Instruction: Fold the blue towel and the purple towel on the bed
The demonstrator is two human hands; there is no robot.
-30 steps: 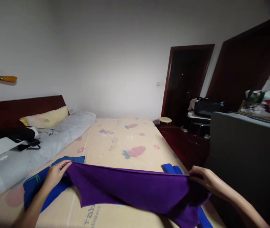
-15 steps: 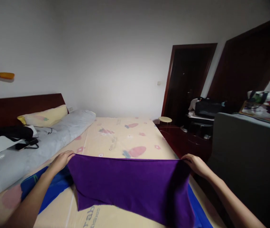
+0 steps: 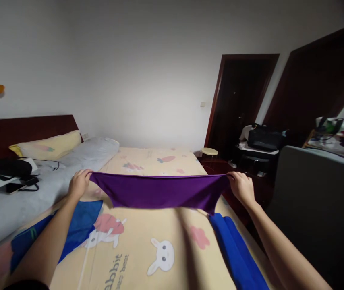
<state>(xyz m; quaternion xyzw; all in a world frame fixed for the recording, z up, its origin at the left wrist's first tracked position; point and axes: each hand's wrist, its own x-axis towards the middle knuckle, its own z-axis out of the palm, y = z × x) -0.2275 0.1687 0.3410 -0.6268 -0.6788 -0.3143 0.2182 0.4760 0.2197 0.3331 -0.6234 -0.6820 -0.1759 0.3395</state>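
Note:
A purple cloth (image 3: 162,191) is stretched between my two hands above the bed, its top edge taut and its lower edge lifted away from me. My left hand (image 3: 79,183) pinches the cloth's left top corner. At the right top corner, my right hand (image 3: 242,186) grips it the same way. Below lies the cream bed sheet (image 3: 135,233), printed with rabbits and carrots. Blue fabric (image 3: 83,219) is spread beneath my left forearm, and a folded blue cloth (image 3: 235,249) lies along the bed's right side. I cannot tell what kind of garment or towel the purple piece is.
A grey quilt (image 3: 69,173) and a yellow pillow (image 3: 51,147) lie by the headboard (image 3: 23,133), with a phone (image 3: 12,188) and black items on the quilt. A grey panel (image 3: 313,201) stands right of the bed. Beyond are a round stool (image 3: 209,152) and a black bag (image 3: 265,137).
Both hands have risen and moved away from me with the purple cloth. Its lower edge has swung up and forward, uncovering the rabbit print and the folded blue cloth. The view has shifted slightly.

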